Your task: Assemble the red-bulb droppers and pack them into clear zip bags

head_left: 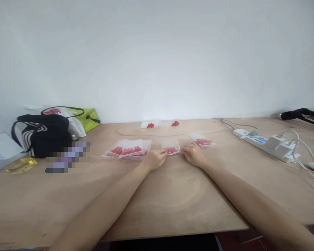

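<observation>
A small clear plastic bag (170, 143) with red pieces along its near edge lies flat on the table between my hands. My left hand (155, 159) is closed at the bag's near left corner, fingers pressed together. At the near right corner my right hand (194, 154) pinches the edge, its fingers curled. Left of my left hand is a spread pile of similar bags (128, 148) with red pieces inside. Another group of filled bags (202, 141) lies just beyond my right hand. The exact kind of the red pieces is too small to tell.
Farther back are loose red pieces (175, 123) and a white bag (146, 124) with red pieces on it. A black bag (48, 134), a green bag (90, 118) and a yellow tape roll (22, 165) stand left. A power strip (264, 143) with plugs and cables is right.
</observation>
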Demonstrator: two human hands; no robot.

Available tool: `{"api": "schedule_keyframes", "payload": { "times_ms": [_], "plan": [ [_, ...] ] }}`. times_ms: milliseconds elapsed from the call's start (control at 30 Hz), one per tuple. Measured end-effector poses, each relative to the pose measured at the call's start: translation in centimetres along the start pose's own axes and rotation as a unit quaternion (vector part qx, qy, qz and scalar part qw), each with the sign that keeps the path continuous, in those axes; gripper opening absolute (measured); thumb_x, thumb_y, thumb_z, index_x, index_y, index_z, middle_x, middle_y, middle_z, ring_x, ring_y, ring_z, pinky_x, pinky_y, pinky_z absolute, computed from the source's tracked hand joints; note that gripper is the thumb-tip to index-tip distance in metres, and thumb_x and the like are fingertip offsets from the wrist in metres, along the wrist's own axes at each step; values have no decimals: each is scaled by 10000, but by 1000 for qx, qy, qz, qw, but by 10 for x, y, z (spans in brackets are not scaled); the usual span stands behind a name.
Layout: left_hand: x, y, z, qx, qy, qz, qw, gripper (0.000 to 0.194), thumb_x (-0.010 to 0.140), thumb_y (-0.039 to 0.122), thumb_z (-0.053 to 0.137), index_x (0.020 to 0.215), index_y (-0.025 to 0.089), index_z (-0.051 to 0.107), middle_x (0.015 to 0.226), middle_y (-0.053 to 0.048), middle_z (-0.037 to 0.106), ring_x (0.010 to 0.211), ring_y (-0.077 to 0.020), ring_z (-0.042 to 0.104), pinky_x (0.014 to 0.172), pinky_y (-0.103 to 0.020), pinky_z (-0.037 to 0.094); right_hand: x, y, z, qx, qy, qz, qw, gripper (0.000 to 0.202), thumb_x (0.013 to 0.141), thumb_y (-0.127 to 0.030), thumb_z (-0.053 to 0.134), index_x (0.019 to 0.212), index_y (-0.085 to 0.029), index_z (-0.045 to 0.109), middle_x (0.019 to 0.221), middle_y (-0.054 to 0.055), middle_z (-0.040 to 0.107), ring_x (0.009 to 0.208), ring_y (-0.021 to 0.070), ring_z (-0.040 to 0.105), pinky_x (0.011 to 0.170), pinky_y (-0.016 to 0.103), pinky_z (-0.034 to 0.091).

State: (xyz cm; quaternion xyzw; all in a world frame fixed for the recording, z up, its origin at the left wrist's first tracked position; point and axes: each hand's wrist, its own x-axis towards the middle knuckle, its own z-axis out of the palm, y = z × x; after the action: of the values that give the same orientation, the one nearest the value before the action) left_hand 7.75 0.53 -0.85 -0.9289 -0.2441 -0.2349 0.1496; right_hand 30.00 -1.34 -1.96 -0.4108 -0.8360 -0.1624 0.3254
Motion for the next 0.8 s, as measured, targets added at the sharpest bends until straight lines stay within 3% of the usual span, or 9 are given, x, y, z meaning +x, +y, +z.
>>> {"api": "schedule_keyframes", "payload": {
  "times_ms": [133, 433, 800],
  "plan": [
    [-2, -5, 0, 25, -6, 19, 999, 216, 825, 139, 387, 804, 137, 602, 837, -66, 632, 767, -153, 599, 692, -264, 480, 0, 1, -2, 9, 5, 6, 1000, 215, 828, -197, 416, 720, -182, 602, 647, 29, 596, 641, 138, 504, 633, 262, 320],
    [-4, -12, -1, 23, -7, 13, 1000, 237, 831, 155, 371, 719, 157, 580, 769, -60, 606, 694, -142, 580, 621, -252, 455, 4, -1, -3, -80, 22, -79, 993, 246, 804, -114, 374, 672, -173, 573, 612, 27, 560, 652, 141, 451, 683, 284, 284],
    [8, 3, 1, -12, 32, 15, 999, 201, 832, 165, 397, 808, 160, 597, 852, -52, 633, 819, -163, 580, 743, -291, 458, 13, -24, 2, -76, 28, -69, 994, 191, 793, -154, 408, 657, -158, 541, 614, 17, 571, 637, 127, 447, 725, 314, 245]
  ]
}}
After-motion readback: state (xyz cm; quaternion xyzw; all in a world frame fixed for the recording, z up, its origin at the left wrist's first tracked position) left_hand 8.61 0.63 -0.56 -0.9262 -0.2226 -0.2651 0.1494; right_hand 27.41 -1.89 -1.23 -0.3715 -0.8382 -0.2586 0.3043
